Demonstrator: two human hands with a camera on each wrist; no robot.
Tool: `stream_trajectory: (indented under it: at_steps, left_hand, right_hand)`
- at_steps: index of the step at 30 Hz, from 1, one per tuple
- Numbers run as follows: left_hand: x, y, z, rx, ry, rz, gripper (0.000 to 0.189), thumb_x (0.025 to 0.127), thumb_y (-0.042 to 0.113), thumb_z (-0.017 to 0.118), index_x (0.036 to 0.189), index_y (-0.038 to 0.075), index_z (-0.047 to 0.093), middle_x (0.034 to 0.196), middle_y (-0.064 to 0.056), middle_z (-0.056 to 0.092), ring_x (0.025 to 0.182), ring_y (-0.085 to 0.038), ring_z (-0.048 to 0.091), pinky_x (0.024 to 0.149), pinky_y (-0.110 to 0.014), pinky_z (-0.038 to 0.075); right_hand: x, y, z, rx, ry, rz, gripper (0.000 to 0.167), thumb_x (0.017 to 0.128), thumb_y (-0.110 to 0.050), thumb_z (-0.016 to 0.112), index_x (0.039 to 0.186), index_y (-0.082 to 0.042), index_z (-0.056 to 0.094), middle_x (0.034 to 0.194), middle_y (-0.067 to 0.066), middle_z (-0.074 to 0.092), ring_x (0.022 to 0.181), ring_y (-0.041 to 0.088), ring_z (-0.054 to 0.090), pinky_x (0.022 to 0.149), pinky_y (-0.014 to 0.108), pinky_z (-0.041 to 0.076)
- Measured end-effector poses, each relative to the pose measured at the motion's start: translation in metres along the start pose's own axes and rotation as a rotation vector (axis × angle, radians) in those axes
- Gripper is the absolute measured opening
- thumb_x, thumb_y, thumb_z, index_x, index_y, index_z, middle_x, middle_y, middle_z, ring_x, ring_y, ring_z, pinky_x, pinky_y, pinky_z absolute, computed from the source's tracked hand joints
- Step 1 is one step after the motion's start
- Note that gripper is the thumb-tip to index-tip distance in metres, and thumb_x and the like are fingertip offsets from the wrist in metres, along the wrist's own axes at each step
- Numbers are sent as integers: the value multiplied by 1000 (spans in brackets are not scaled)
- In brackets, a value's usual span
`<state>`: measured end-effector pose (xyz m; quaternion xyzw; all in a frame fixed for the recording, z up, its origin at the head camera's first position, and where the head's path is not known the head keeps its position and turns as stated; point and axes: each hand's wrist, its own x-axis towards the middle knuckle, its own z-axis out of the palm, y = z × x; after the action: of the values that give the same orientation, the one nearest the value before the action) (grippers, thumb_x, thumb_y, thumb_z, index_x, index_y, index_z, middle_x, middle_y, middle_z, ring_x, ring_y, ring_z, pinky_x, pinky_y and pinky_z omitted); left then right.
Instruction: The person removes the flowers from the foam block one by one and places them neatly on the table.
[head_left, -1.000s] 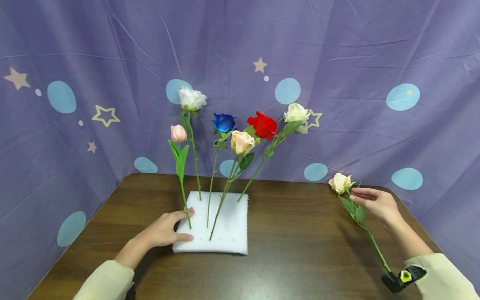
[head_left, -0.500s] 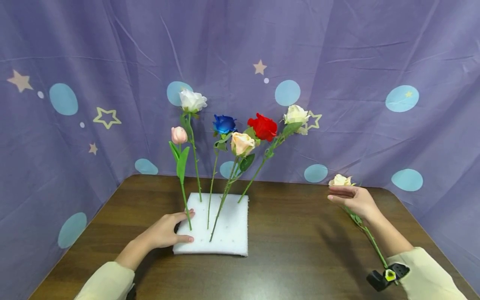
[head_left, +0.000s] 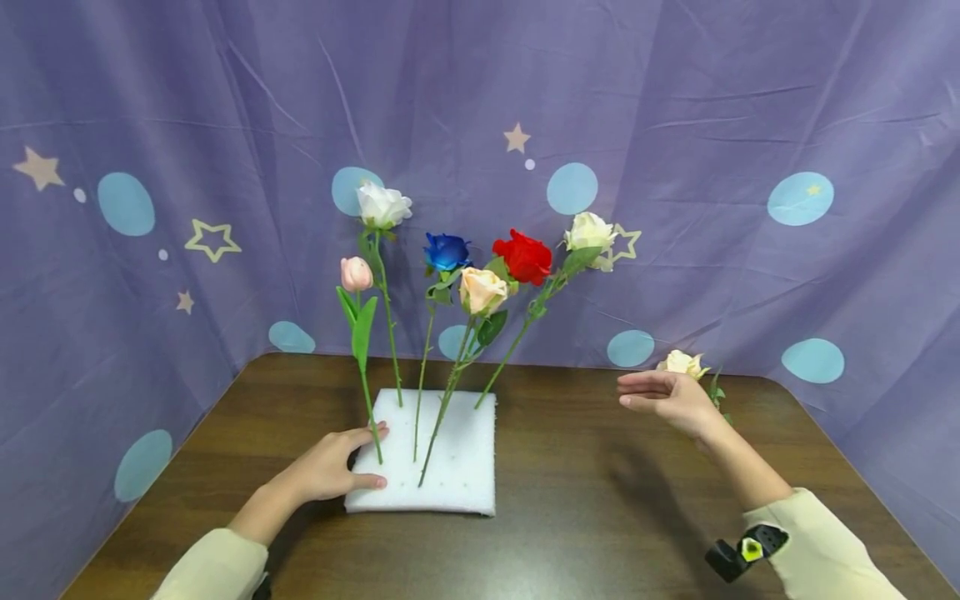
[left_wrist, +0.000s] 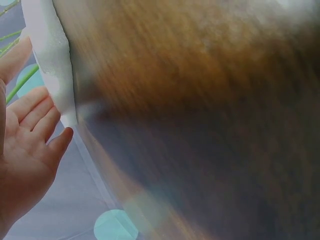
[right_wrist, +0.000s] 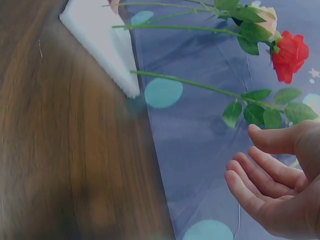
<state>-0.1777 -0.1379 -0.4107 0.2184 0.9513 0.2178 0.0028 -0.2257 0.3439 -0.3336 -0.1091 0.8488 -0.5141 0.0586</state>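
Foam block, white and flat, lies on a brown table; take it as the clock's centre, twelve on the far side. At nine, a person's left hand rests on its edge, thumb and forefinger spread apart, probably steadying it under top-heavy stems. A pink tulip is planted at nine, a white rose at eleven, a blue rose near the centre, a peach rose towards six; a cream rose leans outward from one. The right hand hovers towards two o'clock, palm empty, fingers loosely extended. Just beyond it shows a loose pale rose, its stem masked by hand and forearm. I can't trace where the red rose is rooted, nor whether the left fingers hook underneath.
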Motion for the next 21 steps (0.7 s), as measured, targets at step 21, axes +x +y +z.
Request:
stream_trajectory:
  at_steps: [21]
  left_hand:
    - [1,0,1,-2,-10,-18,74,76,43,78,133,0,55,141,-18,53,128,-41,52,105,-54,44]
  right_hand:
    - [18,1,71,76,-193,-367,31,86,0,66,115,10,62,109,29,68,92,-1,67,83,18,57]
